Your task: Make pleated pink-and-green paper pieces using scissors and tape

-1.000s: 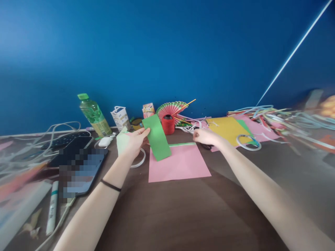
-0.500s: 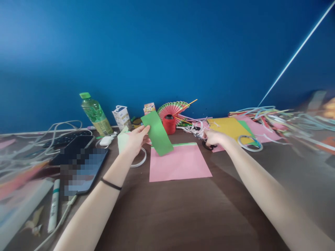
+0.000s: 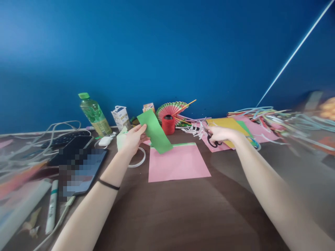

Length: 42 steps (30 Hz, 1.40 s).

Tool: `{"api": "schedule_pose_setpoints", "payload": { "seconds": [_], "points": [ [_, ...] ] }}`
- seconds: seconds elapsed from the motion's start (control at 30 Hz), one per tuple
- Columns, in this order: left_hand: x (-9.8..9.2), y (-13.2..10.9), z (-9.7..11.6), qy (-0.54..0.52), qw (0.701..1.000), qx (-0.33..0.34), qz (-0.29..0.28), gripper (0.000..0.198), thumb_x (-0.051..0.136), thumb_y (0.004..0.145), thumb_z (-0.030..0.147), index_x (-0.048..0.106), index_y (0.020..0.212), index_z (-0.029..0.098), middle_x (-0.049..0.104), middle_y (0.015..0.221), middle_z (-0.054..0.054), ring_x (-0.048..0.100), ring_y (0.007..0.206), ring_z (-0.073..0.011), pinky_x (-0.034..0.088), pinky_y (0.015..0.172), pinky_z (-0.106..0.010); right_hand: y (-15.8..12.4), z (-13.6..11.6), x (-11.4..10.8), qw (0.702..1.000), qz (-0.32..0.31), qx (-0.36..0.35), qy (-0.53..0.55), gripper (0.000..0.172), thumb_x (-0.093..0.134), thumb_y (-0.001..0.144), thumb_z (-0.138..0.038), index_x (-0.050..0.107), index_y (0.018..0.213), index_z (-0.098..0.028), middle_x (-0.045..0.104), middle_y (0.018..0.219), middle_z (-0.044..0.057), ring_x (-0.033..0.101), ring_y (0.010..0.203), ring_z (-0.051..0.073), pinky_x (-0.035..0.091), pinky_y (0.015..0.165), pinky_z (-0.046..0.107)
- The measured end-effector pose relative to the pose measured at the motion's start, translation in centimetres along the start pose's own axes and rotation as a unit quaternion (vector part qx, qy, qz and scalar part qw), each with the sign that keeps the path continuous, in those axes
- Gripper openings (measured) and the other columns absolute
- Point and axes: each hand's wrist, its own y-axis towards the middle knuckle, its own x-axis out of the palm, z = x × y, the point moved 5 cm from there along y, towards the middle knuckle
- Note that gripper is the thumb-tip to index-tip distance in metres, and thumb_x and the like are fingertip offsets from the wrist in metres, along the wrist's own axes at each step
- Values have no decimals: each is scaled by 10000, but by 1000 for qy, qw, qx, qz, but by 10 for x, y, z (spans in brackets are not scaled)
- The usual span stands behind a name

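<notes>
- A dark brown wooden table [image 3: 183,216] is seen below a plain deep blue wall [image 3: 167,52]; one pale line crosses the wall at far right.
- One pink paper sheet [image 3: 178,163] lies flat in the middle of the table.
- One yellow sheet [image 3: 227,123] lies far right, beside a heap of loose paper strips [image 3: 274,116].
- One dark tablet [image 3: 78,164] is laid at the left, its screen blurred out.
- One green paper strip [image 3: 155,131] is pinched at its left edge by the left hand [image 3: 132,139] and held tilted above the pink sheet's far left corner.
- One green-capped bottle [image 3: 92,115] and one small carton [image 3: 120,118] stand far left; their labels cannot be read.
- One pair of black-handled scissors [image 3: 210,139] is gripped by the closed right hand [image 3: 221,134], lifted off the table far right of the pink sheet.
- One red thread spool [image 3: 168,124] stands before one folded paper fan [image 3: 171,107].
- One white marker [image 3: 51,207] lies near left.
</notes>
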Motion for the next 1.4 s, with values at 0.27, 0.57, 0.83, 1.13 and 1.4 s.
{"api": "schedule_pose_setpoints", "payload": {
  "seconds": [0.27, 0.57, 0.83, 1.13, 1.4],
  "points": [
    [-1, -2, 12, -37, 998, 36, 35, 63, 613, 734, 202, 579, 753, 154, 611, 571, 5, 557, 424, -87, 481, 432, -193, -27, -37, -10, 991, 12, -129, 46, 438, 582, 709, -407, 461, 1080, -206, 598, 794, 42, 546, 649, 164, 399, 554, 250],
    [-6, 4, 13, -112, 991, 44, 66, 36, 554, 784, 185, 531, 763, 167, 619, 622, 8, 590, 473, -99, 500, 466, -210, -38, -82, 10, 948, -37, -313, 37, 463, 498, 732, -586, 509, 997, -207, 524, 919, 55, 509, 776, 176, 395, 639, 276],
    [-6, 3, 13, -115, 990, 34, 75, 55, 566, 778, 186, 516, 758, 180, 618, 618, 13, 579, 472, -95, 491, 479, -207, -39, -94, 17, 934, -13, -355, 37, 426, 507, 745, -580, 504, 957, -211, 510, 868, 36, 488, 762, 166, 377, 661, 281],
    [-4, 3, 9, -121, 989, 18, 82, 51, 555, 786, 182, 511, 761, 180, 612, 612, 18, 573, 459, -91, 480, 474, -204, -42, -100, 19, 931, -6, -361, 42, 450, 522, 726, -594, 515, 968, -215, 522, 864, 34, 474, 741, 160, 365, 634, 267],
    [0, 1, 6, -122, 988, 8, 89, 79, 583, 765, 177, 505, 776, 178, 588, 576, 34, 560, 436, -83, 477, 466, -199, -42, -100, 19, 936, -13, -349, 46, 461, 515, 732, -592, 517, 983, -205, 535, 894, 48, 471, 716, 151, 350, 598, 250]
  ]
}}
